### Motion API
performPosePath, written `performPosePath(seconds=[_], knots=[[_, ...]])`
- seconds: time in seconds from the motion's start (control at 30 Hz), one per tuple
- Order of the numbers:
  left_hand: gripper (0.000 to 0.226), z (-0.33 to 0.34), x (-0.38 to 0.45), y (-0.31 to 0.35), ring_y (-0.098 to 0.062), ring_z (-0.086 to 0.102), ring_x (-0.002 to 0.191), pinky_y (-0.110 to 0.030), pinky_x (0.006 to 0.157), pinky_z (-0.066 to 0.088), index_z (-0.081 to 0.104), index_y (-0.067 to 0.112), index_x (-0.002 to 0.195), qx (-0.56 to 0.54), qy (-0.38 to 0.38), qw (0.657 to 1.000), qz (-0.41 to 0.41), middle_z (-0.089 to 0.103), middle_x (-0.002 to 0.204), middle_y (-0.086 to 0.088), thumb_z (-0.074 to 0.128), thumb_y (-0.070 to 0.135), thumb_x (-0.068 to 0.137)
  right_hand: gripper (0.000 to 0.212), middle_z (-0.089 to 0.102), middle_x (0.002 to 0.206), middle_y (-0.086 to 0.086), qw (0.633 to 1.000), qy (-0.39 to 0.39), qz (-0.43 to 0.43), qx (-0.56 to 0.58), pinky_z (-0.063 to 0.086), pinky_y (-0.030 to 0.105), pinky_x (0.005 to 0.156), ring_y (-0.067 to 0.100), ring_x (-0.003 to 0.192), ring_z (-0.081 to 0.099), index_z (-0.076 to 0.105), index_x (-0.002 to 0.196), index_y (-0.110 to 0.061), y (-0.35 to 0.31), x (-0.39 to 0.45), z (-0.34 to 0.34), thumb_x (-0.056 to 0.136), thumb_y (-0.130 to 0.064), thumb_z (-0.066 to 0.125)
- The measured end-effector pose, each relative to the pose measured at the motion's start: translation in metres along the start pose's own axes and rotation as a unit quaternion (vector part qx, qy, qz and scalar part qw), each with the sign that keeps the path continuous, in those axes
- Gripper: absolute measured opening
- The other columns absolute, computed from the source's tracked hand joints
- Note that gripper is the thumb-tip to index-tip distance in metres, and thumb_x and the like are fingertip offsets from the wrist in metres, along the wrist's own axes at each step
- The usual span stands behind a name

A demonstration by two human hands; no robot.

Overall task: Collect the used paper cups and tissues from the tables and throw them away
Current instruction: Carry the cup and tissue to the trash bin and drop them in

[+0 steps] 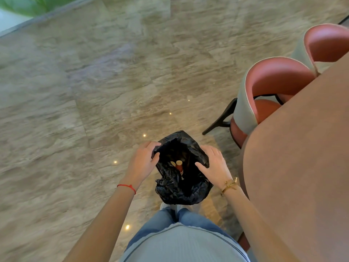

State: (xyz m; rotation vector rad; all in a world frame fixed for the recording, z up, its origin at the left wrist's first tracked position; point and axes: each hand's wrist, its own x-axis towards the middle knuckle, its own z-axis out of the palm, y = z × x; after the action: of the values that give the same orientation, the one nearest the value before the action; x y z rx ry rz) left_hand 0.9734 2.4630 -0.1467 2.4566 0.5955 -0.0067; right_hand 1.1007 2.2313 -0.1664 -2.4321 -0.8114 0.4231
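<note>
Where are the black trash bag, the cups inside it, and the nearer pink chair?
black trash bag [190, 193]: head view, on its crumpled lower side.
cups [179, 165]: head view, on the red cup seen through the bag's opening.
nearer pink chair [277, 80]: head view, on the inner face of its curved backrest.

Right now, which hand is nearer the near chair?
Right. The right hand holds the bag's rim on the chair's side; the left hand grips the far rim.
</note>
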Motion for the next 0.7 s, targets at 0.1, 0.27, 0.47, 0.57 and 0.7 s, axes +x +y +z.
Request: performPosePath(seconds=[0.1, 0.27, 0.47, 0.57, 0.7], knots=[[0.033, -0.008, -0.017, 0.007, -0.018, 0.056, 0.112, -0.026, 0.090, 0.045, 0.057, 0.021, 0.129, 0.004, 0.023, 1.000, 0.011, 0.057, 0.129, 0.001, 0.055, 0.024, 0.096, 0.058, 0.046, 0.138, 0.000, 1.000, 0.019, -0.017, 0.002, 0.033, 0.035, 0.110, 0.016, 0.130, 0.037, 0.042, 0.137, -0.017, -0.006, -0.011, -0.008, 0.086, -0.034, 0.064], [0.033, -0.015, -0.049, 0.019, -0.017, 0.055, 0.117, -0.028, 0.092, 0.046, 0.057, 0.020, 0.128, 0.002, 0.055, 0.998, 0.018, 0.058, 0.128, 0.001, 0.057, 0.023, 0.095, 0.056, 0.048, 0.135, -0.002, 0.998, 0.036, -0.044, 0.000, 0.035, 0.035, 0.108, 0.015, 0.127, 0.038, 0.043, 0.136, -0.019, -0.016, -0.031, -0.020, 0.086, -0.033, 0.065], [0.033, -0.017, -0.085, 0.032, -0.015, 0.052, 0.115, -0.025, 0.093, 0.041, 0.057, 0.022, 0.127, 0.012, 0.076, 0.996, 0.046, 0.060, 0.123, 0.003, 0.060, 0.024, 0.094, 0.054, 0.050, 0.133, -0.001, 0.996, 0.055, -0.067, -0.011, 0.032, 0.034, 0.109, 0.016, 0.127, 0.038, 0.045, 0.135, -0.018, -0.023, -0.061, -0.034, 0.086, -0.032, 0.065], [0.034, -0.020, -0.095, 0.039, -0.015, 0.053, 0.113, -0.024, 0.093, 0.039, 0.057, 0.022, 0.127, 0.024, 0.080, 0.994, 0.073, 0.061, 0.121, 0.004, 0.061, 0.025, 0.093, 0.054, 0.049, 0.133, -0.002, 0.997, 0.066, -0.042, -0.011, 0.034, 0.036, 0.109, 0.016, 0.127, 0.038, 0.045, 0.135, -0.019, -0.023, -0.081, -0.037, 0.086, -0.032, 0.065], [0.034, -0.025, -0.105, 0.044, -0.011, 0.054, 0.110, -0.019, 0.089, 0.036, 0.056, 0.026, 0.127, 0.028, 0.066, 0.991, 0.115, 0.061, 0.121, 0.007, 0.060, 0.028, 0.093, 0.053, 0.050, 0.131, -0.003, 0.995, 0.099, 0.004, -0.005, 0.035, 0.037, 0.108, 0.016, 0.126, 0.038, 0.046, 0.135, -0.022, -0.027, -0.116, -0.035, 0.086, -0.032, 0.065]])
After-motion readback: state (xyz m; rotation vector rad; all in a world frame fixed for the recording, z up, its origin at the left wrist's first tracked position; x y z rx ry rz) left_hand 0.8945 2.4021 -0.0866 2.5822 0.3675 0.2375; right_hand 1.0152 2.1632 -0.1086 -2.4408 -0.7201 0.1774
